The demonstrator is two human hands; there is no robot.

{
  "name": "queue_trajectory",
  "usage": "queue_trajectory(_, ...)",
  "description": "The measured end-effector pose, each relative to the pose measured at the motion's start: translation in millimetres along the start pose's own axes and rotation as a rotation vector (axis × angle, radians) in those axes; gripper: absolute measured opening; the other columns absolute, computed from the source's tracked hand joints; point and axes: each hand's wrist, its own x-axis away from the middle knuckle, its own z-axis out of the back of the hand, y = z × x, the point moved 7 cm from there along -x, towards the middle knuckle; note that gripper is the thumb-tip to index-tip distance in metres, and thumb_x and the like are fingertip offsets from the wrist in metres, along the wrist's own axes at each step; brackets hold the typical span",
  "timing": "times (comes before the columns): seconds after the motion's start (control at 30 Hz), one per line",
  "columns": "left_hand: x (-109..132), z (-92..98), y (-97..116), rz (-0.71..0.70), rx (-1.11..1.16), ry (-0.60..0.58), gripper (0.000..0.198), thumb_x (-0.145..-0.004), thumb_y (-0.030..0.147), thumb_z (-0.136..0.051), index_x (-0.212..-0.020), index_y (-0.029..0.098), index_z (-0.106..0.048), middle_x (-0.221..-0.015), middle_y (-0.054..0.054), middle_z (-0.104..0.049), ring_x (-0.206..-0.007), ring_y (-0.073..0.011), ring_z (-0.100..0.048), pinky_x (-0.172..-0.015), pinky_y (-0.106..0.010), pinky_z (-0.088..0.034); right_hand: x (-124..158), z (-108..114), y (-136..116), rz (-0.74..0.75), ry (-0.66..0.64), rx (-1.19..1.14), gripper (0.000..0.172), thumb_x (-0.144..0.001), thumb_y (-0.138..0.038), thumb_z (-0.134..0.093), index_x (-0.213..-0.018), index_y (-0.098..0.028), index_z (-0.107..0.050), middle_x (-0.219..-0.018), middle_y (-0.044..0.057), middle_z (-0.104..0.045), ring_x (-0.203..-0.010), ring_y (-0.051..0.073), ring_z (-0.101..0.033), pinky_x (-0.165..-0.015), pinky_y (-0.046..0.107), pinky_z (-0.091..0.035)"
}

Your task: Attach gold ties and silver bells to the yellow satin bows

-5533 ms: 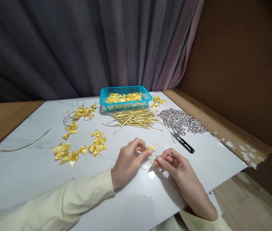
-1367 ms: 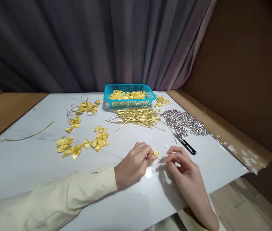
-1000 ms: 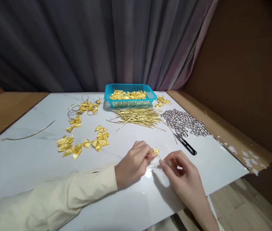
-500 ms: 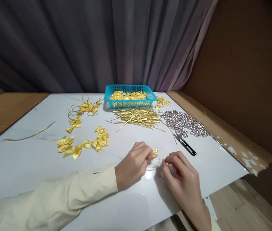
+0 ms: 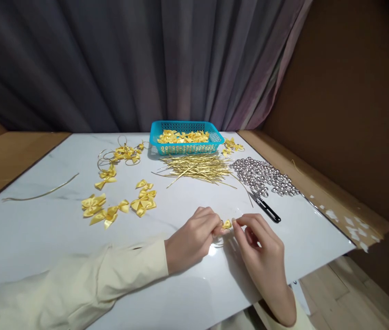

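Note:
Between the fingertips of my left hand (image 5: 196, 238) is a small yellow satin bow (image 5: 227, 224), its right end poking out. A thin cord loop (image 5: 219, 244) hangs just below those fingers, close above the table. My right hand (image 5: 261, 256) is pinched at the bow's right tip; whatever lies between its thumb and forefinger is too small to make out. Loose yellow bows (image 5: 142, 201) lie on the table left of my hands. Black thread snips (image 5: 266, 208) rest beyond my right hand.
A blue basket (image 5: 189, 149) of yellow bows stands at the back of the white table (image 5: 36, 243). Before it lies a pile of gold cords (image 5: 199, 168), with silver beads (image 5: 263, 174) to the right. Bows with cord loops (image 5: 125, 153) sit back left, near a single cord (image 5: 43, 195).
My hands have come closer together. The bow in my left hand has moved slightly right and down, and my right fingertips now meet its tip. The cord loop shows less.

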Motion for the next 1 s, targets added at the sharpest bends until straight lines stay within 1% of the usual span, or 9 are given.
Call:
queue_trajectory(0.13,-0.6,-2.9,1.5,-0.009,-0.007,-0.039,0.026,-0.074,-0.005,-0.037,-0.068,0.020,-0.031,-0.068,0.001,-0.045,-0.068,-0.0136,-0.042,-0.069,-0.026,-0.037,2.5,1.5,-6.5,0.066,0.027,-0.029,0.010,-0.084,-0.010,-0.048,-0.081,-0.016,-0.056,-0.080,0.005,-0.052,-0.057,0.010,-0.046,-0.049,0.022,-0.037)
queue_trajectory(0.27,-1.7,-4.8,1.9,0.007,-0.014,-0.064,0.025,-0.079,-0.001,-0.037,-0.068,0.020,-0.030,-0.066,0.001,-0.044,-0.067,-0.0137,-0.042,-0.069,-0.027,-0.036,3.5,2.0,-12.0,0.131,0.044,-0.016,0.011,-0.083,-0.007,-0.049,-0.085,-0.015,-0.057,-0.082,0.006,-0.052,-0.060,0.010,-0.048,-0.049,0.021,-0.039)
queue_trajectory(0.37,-1.8,-5.9,3.5,-0.004,-0.034,-0.090,0.025,-0.080,0.000,-0.037,-0.068,0.020,-0.030,-0.066,0.001,-0.044,-0.068,-0.0141,-0.042,-0.068,-0.027,-0.036,2.5,0.9,-10.1,0.120,0.030,-0.015,0.011,-0.083,-0.008,-0.048,-0.084,-0.015,-0.057,-0.082,0.006,-0.052,-0.060,0.010,-0.048,-0.049,0.021,-0.039)
queue_trajectory(0.53,-1.1,-5.6,9.2,-0.082,-0.078,-0.114,0.023,-0.082,0.003,-0.036,-0.067,0.020,-0.031,-0.067,-0.001,-0.045,-0.067,-0.0149,-0.042,-0.066,-0.028,-0.037,0.0,-0.3,-4.9,0.079,-0.008,-0.016,0.010,-0.083,-0.010,-0.049,-0.080,-0.016,-0.056,-0.081,0.005,-0.052,-0.056,0.009,-0.045,-0.048,0.021,-0.037)
queue_trajectory(0.63,-0.3,-3.6,11.2,-0.120,-0.084,-0.089,0.023,-0.083,0.005,-0.036,-0.066,0.020,-0.032,-0.066,-0.001,-0.046,-0.067,-0.0152,-0.043,-0.066,-0.029,-0.038,-1.1,2.4,-5.4,0.078,0.003,0.003,0.011,-0.082,-0.011,-0.049,-0.075,-0.017,-0.055,-0.072,0.003,-0.050,-0.053,0.009,-0.042,-0.046,0.021,-0.035)
queue_trajectory(0.73,0.8,-2.1,11.5,-0.141,-0.096,-0.050,0.021,-0.083,0.004,-0.037,-0.068,0.019,-0.035,-0.067,-0.003,-0.049,-0.070,-0.0159,-0.045,-0.067,-0.030,-0.038,-0.6,5.0,-6.0,0.082,0.009,0.044,0.014,-0.081,-0.011,-0.049,-0.069,-0.017,-0.052,-0.063,0.000,-0.046,-0.049,0.009,-0.039,-0.046,0.022,-0.032)
queue_trajectory(0.87,2.1,-2.1,14.4,-0.197,-0.126,-0.017,0.017,-0.083,0.003,-0.041,-0.072,0.017,-0.039,-0.069,-0.005,-0.053,-0.073,-0.0173,-0.048,-0.069,-0.032,-0.039,0.7,6.2,-4.2,0.076,0.001,0.062,0.016,-0.079,-0.010,-0.048,-0.065,-0.017,-0.050,-0.061,-0.001,-0.044,-0.048,0.009,-0.038,-0.047,0.022,-0.032)
queue_trajectory(1.0,1.6,-0.6,16.8,-0.224,-0.144,0.003,0.014,-0.084,0.005,-0.043,-0.076,0.015,-0.042,-0.073,-0.007,-0.057,-0.076,-0.0177,-0.049,-0.070,-0.032,-0.039,1.6,6.6,-2.5,0.074,-0.017,0.050,0.015,-0.077,-0.010,-0.049,-0.064,-0.017,-0.049,-0.059,-0.002,-0.042,-0.048,0.009,-0.037,-0.047,0.022,-0.031)
